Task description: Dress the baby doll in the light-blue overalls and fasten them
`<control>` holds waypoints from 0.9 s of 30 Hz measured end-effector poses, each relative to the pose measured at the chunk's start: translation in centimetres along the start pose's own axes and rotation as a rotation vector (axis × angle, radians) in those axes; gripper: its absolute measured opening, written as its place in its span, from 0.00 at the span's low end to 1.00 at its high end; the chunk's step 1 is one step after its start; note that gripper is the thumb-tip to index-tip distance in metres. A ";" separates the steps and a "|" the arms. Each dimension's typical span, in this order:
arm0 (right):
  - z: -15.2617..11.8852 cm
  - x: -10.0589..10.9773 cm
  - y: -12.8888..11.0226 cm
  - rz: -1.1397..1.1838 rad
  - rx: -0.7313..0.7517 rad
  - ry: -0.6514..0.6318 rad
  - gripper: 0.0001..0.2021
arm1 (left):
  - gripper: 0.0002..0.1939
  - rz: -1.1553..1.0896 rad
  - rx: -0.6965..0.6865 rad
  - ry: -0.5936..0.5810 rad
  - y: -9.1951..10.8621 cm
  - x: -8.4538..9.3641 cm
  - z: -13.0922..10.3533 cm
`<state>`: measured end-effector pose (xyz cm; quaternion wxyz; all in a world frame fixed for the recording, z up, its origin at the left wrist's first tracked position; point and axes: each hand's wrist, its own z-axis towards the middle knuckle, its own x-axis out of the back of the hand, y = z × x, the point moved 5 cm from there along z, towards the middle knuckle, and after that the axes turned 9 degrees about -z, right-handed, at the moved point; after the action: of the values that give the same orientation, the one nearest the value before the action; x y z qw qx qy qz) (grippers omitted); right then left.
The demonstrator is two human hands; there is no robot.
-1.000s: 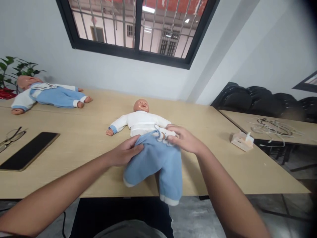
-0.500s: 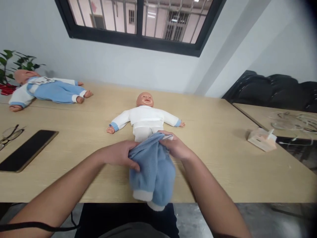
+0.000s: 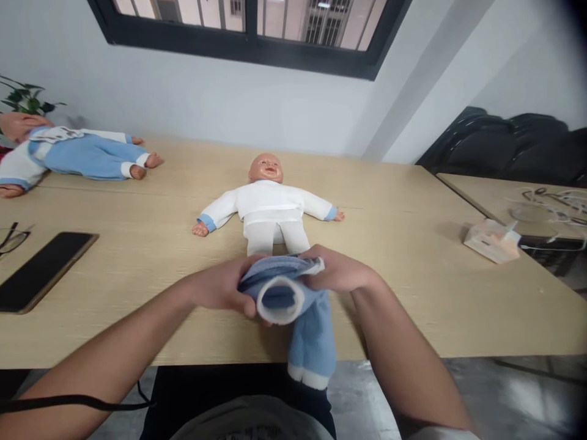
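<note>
Small blue trousers [image 3: 312, 336] with white cuffs are between my hands at the table's front edge. My left hand [image 3: 224, 286] grips their left side, thumb in front. On the other side my right hand [image 3: 337, 269] holds the waistband. One leg's white cuff faces me as an open ring; the other leg hangs over the edge. Just beyond, a doll [image 3: 270, 198] lies on its back in a white top with blue cuffs, arms spread. Its white legs point toward me, and their lower ends are hidden behind the trousers and my hands.
Another doll [image 3: 87, 153] in blue trousers lies at the back left by a plant [image 3: 27, 98]. A black phone [image 3: 46, 269] and glasses [image 3: 13, 238] are at the left. A tissue box [image 3: 493, 240] sits at the right, near cables [image 3: 550, 205] on a second table [image 3: 472, 186].
One trouser leg has swung up so that its cuff opening faces me, while the other still hangs. More of the doll's white legs shows. The view has tilted down slightly.
</note>
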<state>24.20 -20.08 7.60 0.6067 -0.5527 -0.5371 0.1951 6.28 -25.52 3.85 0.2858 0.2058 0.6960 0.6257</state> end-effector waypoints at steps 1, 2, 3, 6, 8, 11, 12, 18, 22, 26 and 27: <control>-0.1 -0.1 -0.1 -0.022 -0.009 -0.030 0.08 | 0.37 0.087 0.043 -0.037 0.0 -0.3 -0.1; -0.2 -0.3 -0.2 -0.047 -0.017 -0.065 0.08 | 0.31 0.170 0.078 -0.048 -0.1 -0.4 -0.3; -0.3 -0.6 -0.2 -0.076 -0.023 -0.108 0.09 | 0.24 0.246 0.098 -0.039 0.0 -0.4 -0.4; -0.9 -1.4 0.0 -0.140 -0.012 -0.221 0.16 | 0.15 0.366 0.021 0.007 0.6 -0.4 -0.6; -1.2 -1.4 0.1 -0.096 0.008 -0.200 0.26 | 0.21 0.348 -0.068 0.002 1.1 -0.7 -0.7; -0.6 -0.3 -0.2 0.019 -0.012 0.019 0.39 | 0.22 0.276 -0.160 -0.086 1.5 -2.0 -0.8; -0.2 0.1 -0.5 0.003 -0.034 0.116 0.41 | 0.19 0.295 -0.199 -0.124 1.6 -2.6 -0.8; 3.6 -0.4 -2.0 -0.731 -0.474 0.233 0.36 | 0.05 0.825 -0.428 -0.279 1.4 -5.5 -0.9; 5.7 -2.2 -1.5 -0.899 -0.475 0.062 0.30 | 0.02 1.037 -0.533 -0.298 1.2 -6.5 -1.1; 7.0 -1.4 -0.8 -0.740 -0.411 0.117 0.21 | 0.04 1.131 -0.574 -0.309 0.7 -7.5 -1.3; 7.2 -0.9 -0.8 -0.664 -0.382 0.142 0.19 | 0.05 1.137 -0.569 -0.317 0.6 -7.7 -1.3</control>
<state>17.37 -17.73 6.53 0.5587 -0.4637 -0.6702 -0.1541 11.19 -31.42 5.56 0.0529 0.5477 0.2354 0.8011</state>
